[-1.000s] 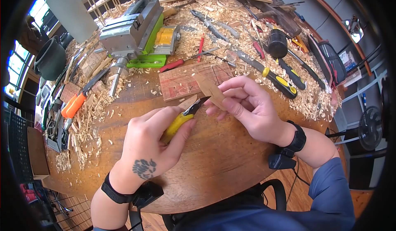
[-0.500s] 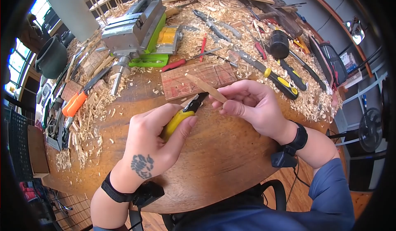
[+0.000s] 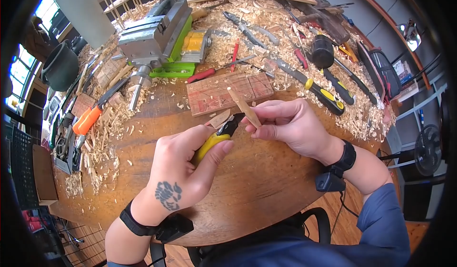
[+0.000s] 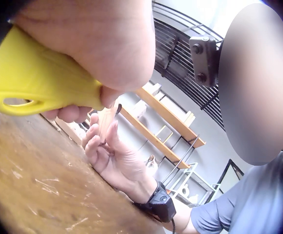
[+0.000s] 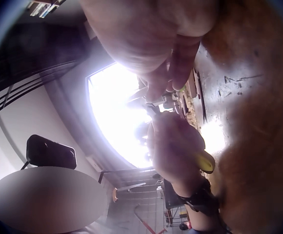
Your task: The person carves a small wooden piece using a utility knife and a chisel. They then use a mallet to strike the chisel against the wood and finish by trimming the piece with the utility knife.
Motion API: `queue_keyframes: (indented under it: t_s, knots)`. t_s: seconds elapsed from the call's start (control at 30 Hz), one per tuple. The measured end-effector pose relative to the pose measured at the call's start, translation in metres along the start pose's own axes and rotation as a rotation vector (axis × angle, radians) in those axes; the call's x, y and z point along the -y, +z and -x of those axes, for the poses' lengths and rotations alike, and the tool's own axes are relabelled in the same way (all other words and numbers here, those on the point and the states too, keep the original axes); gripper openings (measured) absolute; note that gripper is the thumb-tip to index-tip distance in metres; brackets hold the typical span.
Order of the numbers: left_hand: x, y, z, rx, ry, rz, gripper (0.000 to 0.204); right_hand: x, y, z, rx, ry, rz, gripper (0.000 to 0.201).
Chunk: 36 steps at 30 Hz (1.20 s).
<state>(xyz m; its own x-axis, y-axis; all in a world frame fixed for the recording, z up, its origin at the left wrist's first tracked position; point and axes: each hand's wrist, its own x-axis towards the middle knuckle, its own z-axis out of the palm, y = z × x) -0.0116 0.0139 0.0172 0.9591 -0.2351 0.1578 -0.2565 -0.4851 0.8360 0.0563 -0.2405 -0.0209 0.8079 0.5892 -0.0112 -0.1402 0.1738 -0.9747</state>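
Observation:
In the head view my left hand (image 3: 183, 164) grips a yellow-handled utility knife (image 3: 209, 148), its dark head pointing up and right. My right hand (image 3: 295, 126) pinches a thin, narrow wooden piece (image 3: 243, 106) by its lower end between thumb and fingers. The knife's tip is right at the near side of that piece, close to the right fingertips. A second small light wood piece (image 3: 220, 119) shows just beyond the left index finger. In the left wrist view the yellow handle (image 4: 39, 78) fills the palm.
A reddish wooden board (image 3: 228, 93) lies beyond the hands on the workbench (image 3: 247, 205). Behind it stand a metal vise (image 3: 147, 38) and wood shavings. A rubber mallet (image 3: 322, 50), a yellow-black handled tool (image 3: 326, 97) and a red-handled screwdriver (image 3: 200, 75) lie around, with orange-handled tools (image 3: 87, 119) at left.
The right hand has turned the wooden piece, first edge-on and lower, now steeper and narrower in view. The knife hand has shifted slightly right, staying close to the piece.

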Motion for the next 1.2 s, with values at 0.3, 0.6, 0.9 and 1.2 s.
queue_keyframes:
  t_s: [0.3,0.6,0.9,1.2]
  knots:
    - [-0.011,-0.008,-0.007,0.155,-0.331,0.394,0.027,0.001,0.001,-0.001,0.002,0.048,-0.1,0.04]
    - [0.003,0.005,-0.001,-0.037,-0.14,0.117,0.025,-0.005,-0.003,-0.003,0.03,0.042,-0.145,0.049]
    - [-0.009,-0.007,-0.011,0.16,-0.528,0.732,0.026,0.002,-0.008,-0.002,0.077,0.124,-0.058,0.049]
    - [0.004,-0.004,-0.003,0.09,-0.348,0.262,0.02,0.008,0.001,0.002,-0.174,-0.353,0.697,0.021]
